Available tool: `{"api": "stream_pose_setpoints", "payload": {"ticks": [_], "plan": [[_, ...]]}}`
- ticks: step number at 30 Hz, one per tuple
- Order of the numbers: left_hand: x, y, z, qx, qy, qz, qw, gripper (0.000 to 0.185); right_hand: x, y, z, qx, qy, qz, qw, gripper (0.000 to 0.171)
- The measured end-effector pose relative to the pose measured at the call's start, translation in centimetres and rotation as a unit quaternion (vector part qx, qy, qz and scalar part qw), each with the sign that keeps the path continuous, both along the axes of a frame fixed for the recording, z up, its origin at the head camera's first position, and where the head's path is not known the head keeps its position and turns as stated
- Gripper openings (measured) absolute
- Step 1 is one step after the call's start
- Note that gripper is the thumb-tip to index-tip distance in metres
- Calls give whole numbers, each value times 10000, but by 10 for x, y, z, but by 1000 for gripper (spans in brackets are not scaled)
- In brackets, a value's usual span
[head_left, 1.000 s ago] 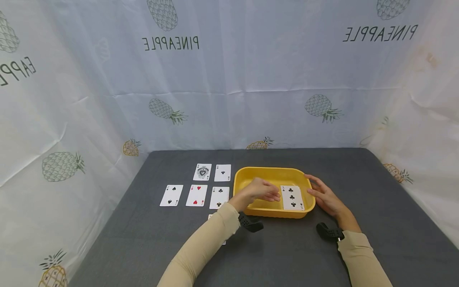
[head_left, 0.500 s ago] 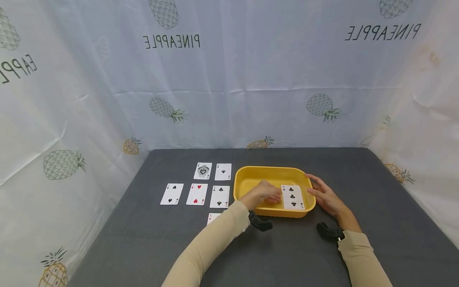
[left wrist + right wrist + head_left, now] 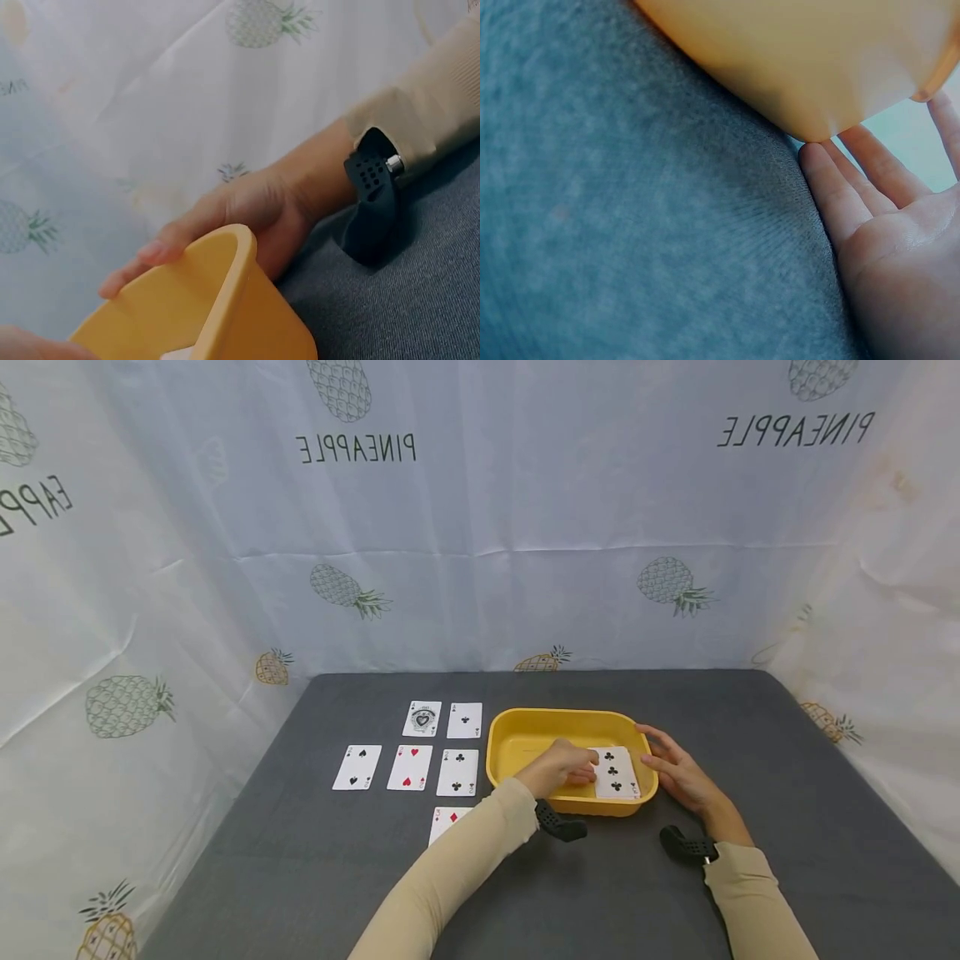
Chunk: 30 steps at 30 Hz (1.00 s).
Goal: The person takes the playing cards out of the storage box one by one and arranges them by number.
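Note:
A yellow tray (image 3: 525, 723) stands on the grey table, with a three of clubs (image 3: 618, 774) lying face up in its right half. My left hand (image 3: 564, 766) reaches over the tray's near rim, and its fingertips (image 3: 591, 767) rest on the card's left edge. My right hand (image 3: 677, 768) lies flat on the table against the tray's right outer wall, fingers straight. The right wrist view shows those fingers (image 3: 855, 187) touching the tray wall (image 3: 802, 52). In the left wrist view the right hand (image 3: 247, 214) sits behind the tray corner (image 3: 225, 300).
Face-up cards lie left of the tray: ace of spades (image 3: 422, 719), ace of clubs (image 3: 465, 721), two of spades (image 3: 357, 767), two of hearts (image 3: 410, 767), two of clubs (image 3: 458, 772). A diamond card (image 3: 447, 822) is half under my left sleeve. Pineapple-print curtains surround the table.
My left hand has slid right inside the tray until its fingertips reached the three of clubs. The sleeve uncovered more of the diamond card. The right hand has stayed put.

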<state>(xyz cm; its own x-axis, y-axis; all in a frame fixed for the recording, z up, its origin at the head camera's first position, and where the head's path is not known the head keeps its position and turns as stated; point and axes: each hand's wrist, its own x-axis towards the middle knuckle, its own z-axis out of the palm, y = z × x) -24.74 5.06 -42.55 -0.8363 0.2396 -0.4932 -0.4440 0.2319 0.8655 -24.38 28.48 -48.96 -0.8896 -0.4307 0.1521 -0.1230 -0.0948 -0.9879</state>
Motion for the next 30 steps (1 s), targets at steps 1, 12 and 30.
{"api": "stream_pose_setpoints", "payload": {"ticks": [1,12,30], "plan": [[0,1,0,68,-44,14,10000,37,0,0,0,-6,-3,-11,10000,49],[-6,19,-5,-759,625,297,9947,12,0,1,0,68,-40,-90,9999,48],[-2,14,7,-810,710,432,9932,9,0,0,-1,139,-18,-146,9998,48]]}}
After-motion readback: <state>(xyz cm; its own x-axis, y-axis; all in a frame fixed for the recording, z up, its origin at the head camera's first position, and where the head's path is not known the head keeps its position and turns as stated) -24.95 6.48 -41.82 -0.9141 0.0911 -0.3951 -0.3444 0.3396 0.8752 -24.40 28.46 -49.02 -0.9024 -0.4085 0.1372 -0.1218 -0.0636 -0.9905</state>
